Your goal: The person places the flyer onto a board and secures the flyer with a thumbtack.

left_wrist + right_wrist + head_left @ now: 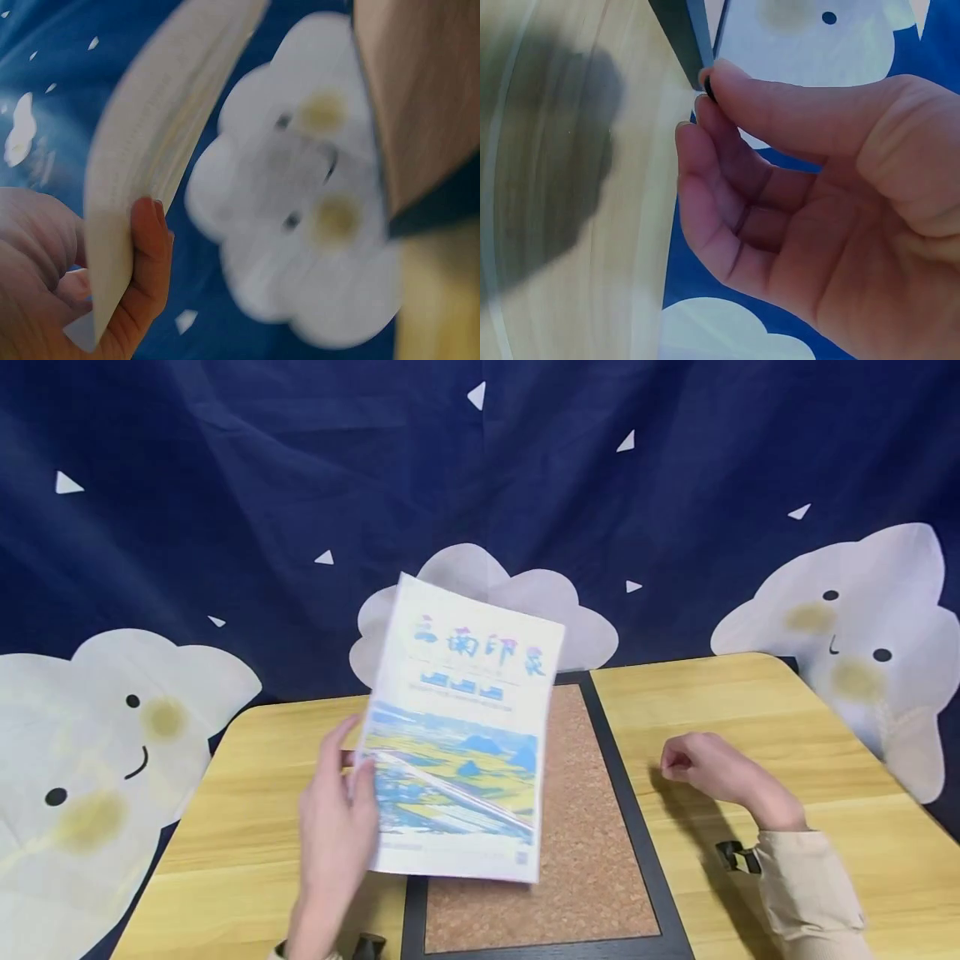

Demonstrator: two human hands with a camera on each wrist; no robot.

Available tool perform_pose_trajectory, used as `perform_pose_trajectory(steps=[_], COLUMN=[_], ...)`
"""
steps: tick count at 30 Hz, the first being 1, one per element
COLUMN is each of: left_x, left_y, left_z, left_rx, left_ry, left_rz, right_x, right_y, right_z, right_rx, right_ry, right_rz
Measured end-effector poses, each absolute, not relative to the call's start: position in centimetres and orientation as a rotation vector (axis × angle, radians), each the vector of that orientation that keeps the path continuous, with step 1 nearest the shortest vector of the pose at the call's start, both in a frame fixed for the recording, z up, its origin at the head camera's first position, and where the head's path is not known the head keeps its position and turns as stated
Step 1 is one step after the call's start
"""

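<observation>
My left hand [337, 827] grips the left edge of a magazine [457, 735] with a white cover, coloured characters and a blue and yellow landscape picture. The magazine is lifted and tilted above the cork board [577, 827]. In the left wrist view my thumb [146, 247] presses on the page edges of the magazine [150, 142]. My right hand [712, 772] hovers over the wooden table [787, 727] to the right of the board, fingers loosely curled. The right wrist view shows that hand [795, 202] with nothing in it.
The cork board has a dark frame [622, 793] and lies in the middle of the table. A dark blue cloth with white cloud faces [862, 627] hangs behind the table. A small black clip [738, 857] sits at my right cuff.
</observation>
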State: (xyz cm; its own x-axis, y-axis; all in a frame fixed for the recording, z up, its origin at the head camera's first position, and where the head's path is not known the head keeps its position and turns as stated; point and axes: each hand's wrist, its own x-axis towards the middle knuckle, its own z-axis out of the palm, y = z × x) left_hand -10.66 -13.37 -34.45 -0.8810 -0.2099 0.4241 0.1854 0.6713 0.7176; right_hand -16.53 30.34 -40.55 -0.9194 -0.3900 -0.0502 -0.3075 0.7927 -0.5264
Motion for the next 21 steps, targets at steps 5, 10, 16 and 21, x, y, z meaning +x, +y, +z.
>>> perform_pose_trajectory(steps=[5, 10, 16, 21], left_x=[-11.5, -11.8, -11.8, -11.9], left_y=[-10.8, -9.6, -8.7, -8.2], left_z=[-37.3, -39.2, -40.2, -40.8], left_rx=[-0.102, -0.129, -0.115, -0.120], left_ry=[-2.510, -2.508, -2.538, -2.580], left_rz=[-1.231, -1.295, -1.365, -1.370], right_x=[-16.5, -16.4, -16.4, -16.3], right_y=[29.8, 29.3, 28.7, 28.4], right_z=[-40.3, -40.0, -39.5, -39.5], right_rx=[-0.559, -0.540, -0.500, -0.526], right_ry=[2.887, 2.970, 3.117, 3.245], right_rz=[-0.785, -0.818, -0.847, -0.838])
